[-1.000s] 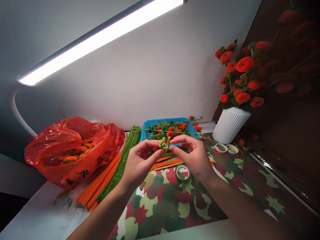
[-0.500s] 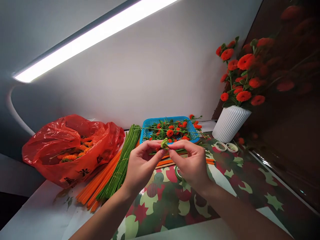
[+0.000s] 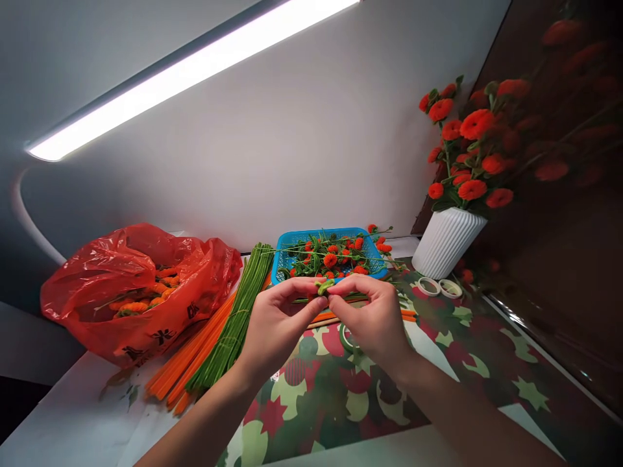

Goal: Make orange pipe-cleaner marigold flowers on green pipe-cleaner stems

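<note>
A small bent piece of green pipe cleaner point(image 3: 324, 286) is pinched between the fingertips of both hands, above the middle of the table. My left hand point(image 3: 280, 314) grips it from the left with thumb and fingers. On the other side my right hand point(image 3: 372, 314) pinches it the same way. The fingertips hide part of the green piece. Just behind the hands stands a blue plastic basket point(image 3: 277, 259) with fuzzy orange-red flowers point(image 3: 330, 261) on green stems in it. Beneath the right hand a roll of green tape point(image 3: 346, 338) lies partly hidden.
Bundled green pipe cleaners point(image 3: 238, 318) and orange ones point(image 3: 187, 363) lie at the left, beside a red plastic bag point(image 3: 121, 344) of orange pieces. Two tape rolls point(image 3: 429, 287) lie near a white ribbed vase point(image 3: 448, 243) of flowers. A lit lamp point(image 3: 195, 71) hangs overhead.
The green piece has turned between my fingertips and now lies flatter. Both hands stay nearly in place. The whole view has shifted slightly.
</note>
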Available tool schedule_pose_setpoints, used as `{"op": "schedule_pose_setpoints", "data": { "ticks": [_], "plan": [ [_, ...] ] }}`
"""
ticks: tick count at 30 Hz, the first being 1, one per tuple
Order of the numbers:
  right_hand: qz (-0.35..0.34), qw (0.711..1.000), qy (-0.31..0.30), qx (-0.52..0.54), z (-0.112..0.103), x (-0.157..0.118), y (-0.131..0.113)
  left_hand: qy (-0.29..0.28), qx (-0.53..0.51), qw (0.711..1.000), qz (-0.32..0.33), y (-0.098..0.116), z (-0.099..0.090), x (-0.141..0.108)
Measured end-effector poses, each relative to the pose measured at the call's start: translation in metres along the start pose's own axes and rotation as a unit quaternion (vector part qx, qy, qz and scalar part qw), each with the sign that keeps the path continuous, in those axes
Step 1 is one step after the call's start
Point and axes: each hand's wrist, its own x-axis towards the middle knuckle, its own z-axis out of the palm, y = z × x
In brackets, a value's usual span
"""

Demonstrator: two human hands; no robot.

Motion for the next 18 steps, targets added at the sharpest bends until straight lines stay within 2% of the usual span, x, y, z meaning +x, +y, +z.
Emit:
{"op": "schedule_pose_setpoints", "data": {
  "ticks": [7, 10, 15, 18],
  "plan": [
    [-0.096, 0.995, 0.018, -0.021, 0.001, 0.0, 0.003, -0.047, -0.029, 0.998, -0.034, -0.001, -0.008, 0.003],
    [-0.128, 0.991, 0.008, -0.046, 0.001, 0.0, 0.003, -0.035, -0.032, 0.997, -0.053, -0.001, -0.009, 0.005],
    [-0.176, 0.98, -0.056, -0.078, -0.006, 0.007, 0.006, -0.009, -0.016, 0.998, -0.065, -0.001, -0.008, 0.007],
    [-0.254, 0.958, -0.102, -0.088, -0.012, 0.016, 0.01, -0.005, 0.0, 0.998, -0.067, 0.0, -0.009, 0.007]
  ]
}}
